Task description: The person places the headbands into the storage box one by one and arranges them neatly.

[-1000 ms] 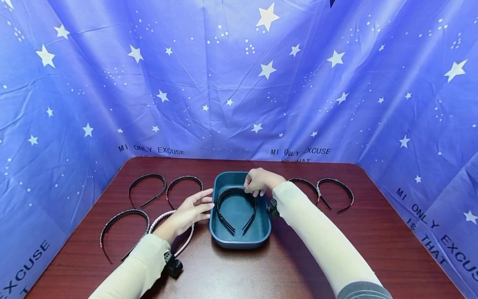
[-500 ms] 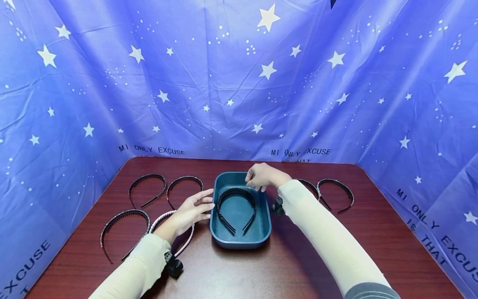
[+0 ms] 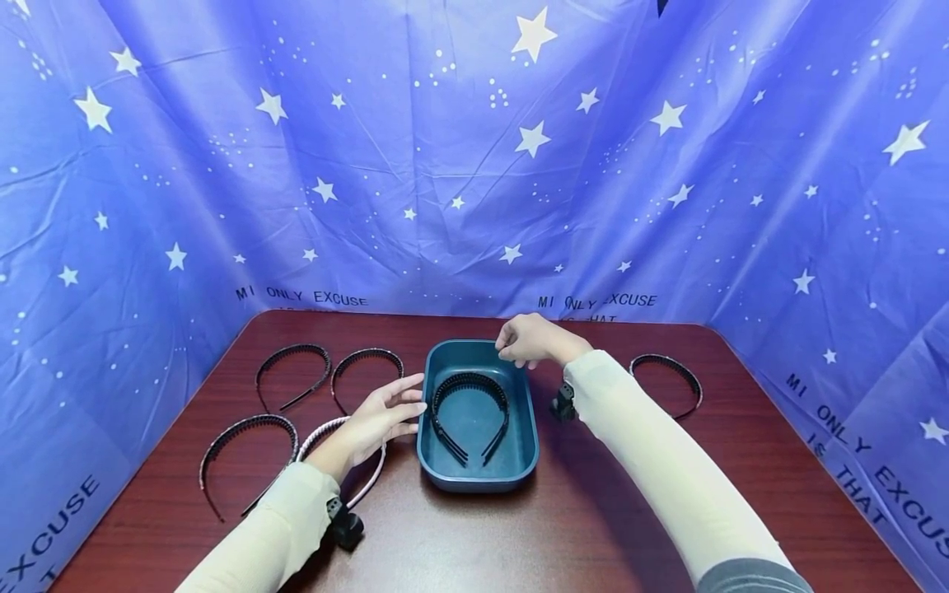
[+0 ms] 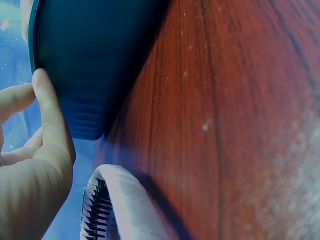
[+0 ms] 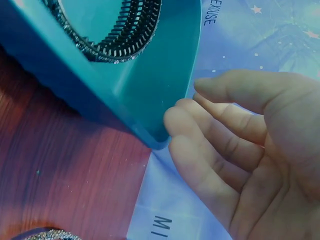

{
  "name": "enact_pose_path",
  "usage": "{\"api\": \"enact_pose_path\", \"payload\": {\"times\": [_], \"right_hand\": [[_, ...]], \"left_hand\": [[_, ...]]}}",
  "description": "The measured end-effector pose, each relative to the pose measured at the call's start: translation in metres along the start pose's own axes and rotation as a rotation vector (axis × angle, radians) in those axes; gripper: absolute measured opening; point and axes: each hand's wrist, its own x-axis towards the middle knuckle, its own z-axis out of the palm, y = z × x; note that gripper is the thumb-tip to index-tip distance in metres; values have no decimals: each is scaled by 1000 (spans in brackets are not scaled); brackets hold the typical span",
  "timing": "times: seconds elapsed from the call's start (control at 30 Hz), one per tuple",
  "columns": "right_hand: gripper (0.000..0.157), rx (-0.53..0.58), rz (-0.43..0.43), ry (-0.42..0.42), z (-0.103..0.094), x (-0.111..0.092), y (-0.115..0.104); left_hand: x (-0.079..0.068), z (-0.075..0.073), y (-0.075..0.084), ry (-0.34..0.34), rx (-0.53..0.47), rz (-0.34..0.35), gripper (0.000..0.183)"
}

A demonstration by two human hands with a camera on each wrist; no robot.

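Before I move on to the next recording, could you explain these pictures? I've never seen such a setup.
There's no machine, just a person's two bare hands. The wide view comes from a head camera looking down; the two close views come from wrist cameras. On the dark red table stands a teal tray with black headbands inside. More headbands lie on both sides, including a pale pink one. The left hand touches the tray's side; the right hand, by its far right corner, holds nothing.
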Motion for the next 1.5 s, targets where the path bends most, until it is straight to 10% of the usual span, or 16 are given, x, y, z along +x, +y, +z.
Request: {"api": "enact_pose_path", "payload": {"times": [1.5], "right_hand": [[31, 78, 166, 160, -28, -44, 132]], "left_hand": [[-2, 1, 0, 9, 10, -6, 64]]}}
